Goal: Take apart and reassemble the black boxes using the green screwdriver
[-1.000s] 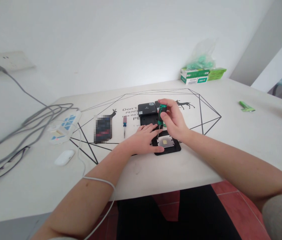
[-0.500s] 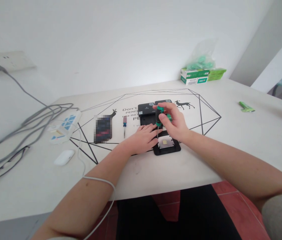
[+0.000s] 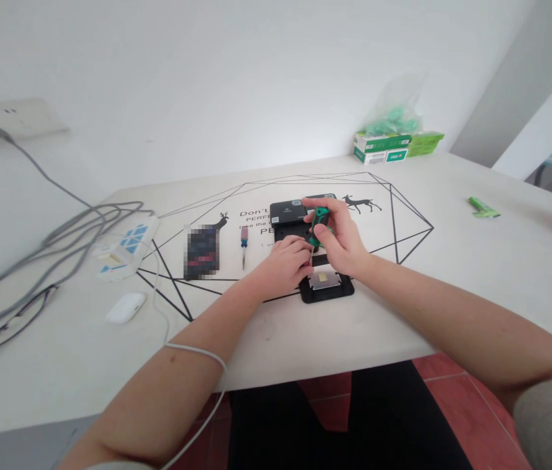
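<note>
right hand (image 3: pixel 341 243) clamping green screwdriver (image 3: pixel 319 222), tip pointing down at black device (image 3: pixel 341 292) just under both hands. left hand (image 3: pixel 283 267) curling fingers by tip, can't tell if pinching anything. metal plate (image 3: pixel 324 280) sitting on device, so guessing screw work is midway. spare screwdriver (image 3: pixel 243 243) lying left of left hand.

We've got a white mouse (image 3: pixel 126 307) near the table's (image 3: pixel 452 287) left edge, power strip (image 3: pixel 126 245) just behind it, red-handled screwdriver (image 3: pixel 243 240) mid-table, green boxes (image 3: pixel 383 149) at the far edge.
</note>
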The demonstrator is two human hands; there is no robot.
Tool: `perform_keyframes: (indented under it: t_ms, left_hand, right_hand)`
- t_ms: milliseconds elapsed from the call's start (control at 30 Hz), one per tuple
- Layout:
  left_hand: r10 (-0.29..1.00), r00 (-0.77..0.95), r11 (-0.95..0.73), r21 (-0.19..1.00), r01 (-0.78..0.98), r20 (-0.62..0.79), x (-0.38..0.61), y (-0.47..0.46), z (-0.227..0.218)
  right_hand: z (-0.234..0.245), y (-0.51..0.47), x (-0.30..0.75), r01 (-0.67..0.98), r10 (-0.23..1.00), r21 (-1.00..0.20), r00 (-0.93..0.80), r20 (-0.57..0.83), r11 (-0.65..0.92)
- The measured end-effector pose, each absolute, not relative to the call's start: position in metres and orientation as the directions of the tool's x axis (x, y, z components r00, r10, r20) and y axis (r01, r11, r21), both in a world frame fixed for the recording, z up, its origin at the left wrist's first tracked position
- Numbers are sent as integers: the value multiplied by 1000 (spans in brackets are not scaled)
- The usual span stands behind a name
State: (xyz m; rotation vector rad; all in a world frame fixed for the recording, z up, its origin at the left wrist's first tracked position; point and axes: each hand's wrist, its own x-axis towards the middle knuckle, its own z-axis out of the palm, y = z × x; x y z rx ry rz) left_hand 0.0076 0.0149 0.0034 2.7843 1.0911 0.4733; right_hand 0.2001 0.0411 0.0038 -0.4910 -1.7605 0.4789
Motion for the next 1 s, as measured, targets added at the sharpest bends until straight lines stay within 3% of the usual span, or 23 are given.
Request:
perform_keyframes:
  t_ms: [267,433,600,767,1000]
  left_hand:
    - [682,696,-730,158,665,225,8,17,-2]
    - [668,699,-742,150,654,254,7,18,-3]
    - [681,664,-719,111,686,310,-1,24,0]
    - [812,508,-528,-9,849,288,-12,33,2]
    - [916,294,-285,-75,956,274,-17,37,2]
  right_hand:
    - [7,45,197,233,474,-430,-181,862,872]
    - [2,46,196,224,522,-484,-165,837,846]
    - [-3,52,198,178,559,-543,-45,828,820]
    - [-3,56,200,150,574,-570,17,819,808]
    - [2,44,198,238,548,-504,-185,816,831]
